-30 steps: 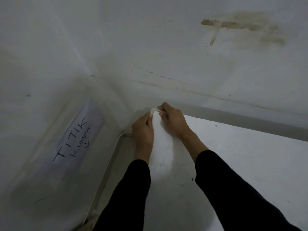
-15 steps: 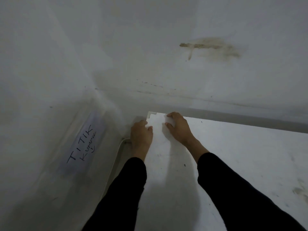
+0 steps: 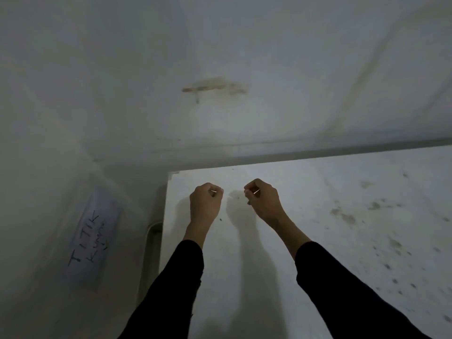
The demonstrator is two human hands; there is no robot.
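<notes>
The person wears a black long-sleeved top. Its left sleeve [image 3: 171, 292] and right sleeve [image 3: 342, 294] are plain dark fabric and end partway up the forearms. The left hand [image 3: 205, 200] and right hand [image 3: 263, 201] are bare.

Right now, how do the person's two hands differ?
The left hand is near the board's left edge; the right hand is farther in. The left hand's sliver lies level; the right hand's sliver tilts. Both curl, pinching thin pale slivers, above black sleeves.
</notes>
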